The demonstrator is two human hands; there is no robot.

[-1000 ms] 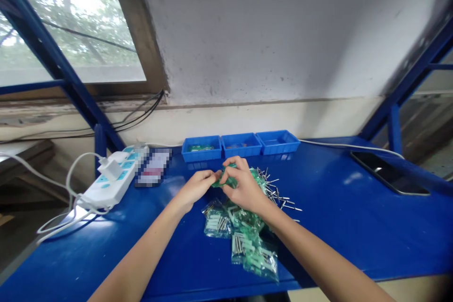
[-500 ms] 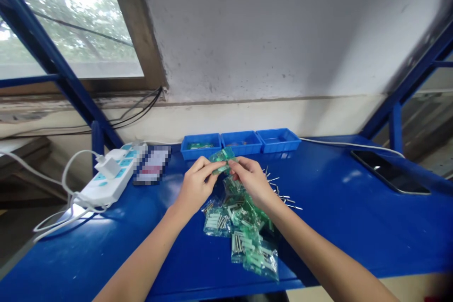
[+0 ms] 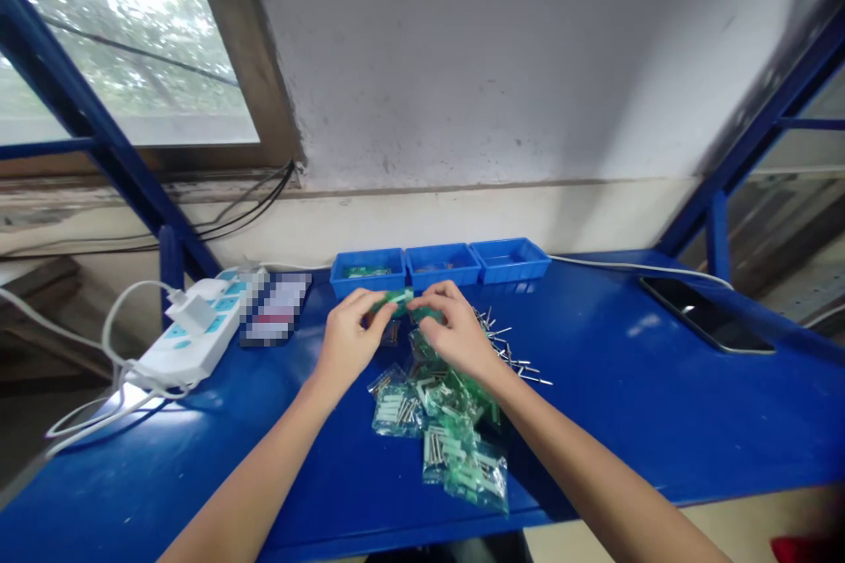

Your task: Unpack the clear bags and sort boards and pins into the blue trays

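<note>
My left hand [image 3: 353, 334] pinches a small green-tinted plastic bag [image 3: 399, 298] between thumb and fingers, raised above the table. At the bag's right side is my right hand [image 3: 455, 330], its fingers curled around green plastic that shows between thumb and forefinger; its exact grip is partly hidden. Beneath and in front of the hands lies a heap of similar clear-green bags [image 3: 400, 409], holding pale plugs and metal screws or pins. Loose thin metal pins [image 3: 521, 367] are scattered to the right of the heap, partly behind my right hand.
Three blue trays stand along the wall: a left tray [image 3: 367, 286] with green bags, a middle tray [image 3: 444, 275] with small parts, and a right tray [image 3: 511, 271]. A white power strip [image 3: 198, 339] with cables and a blurred phone [image 3: 275, 310] are left; a black phone [image 3: 706, 315] lies right.
The held bag has tipped so that less of its face shows. My right thumb has moved away from the forefinger. The whole view has shifted slightly.
</note>
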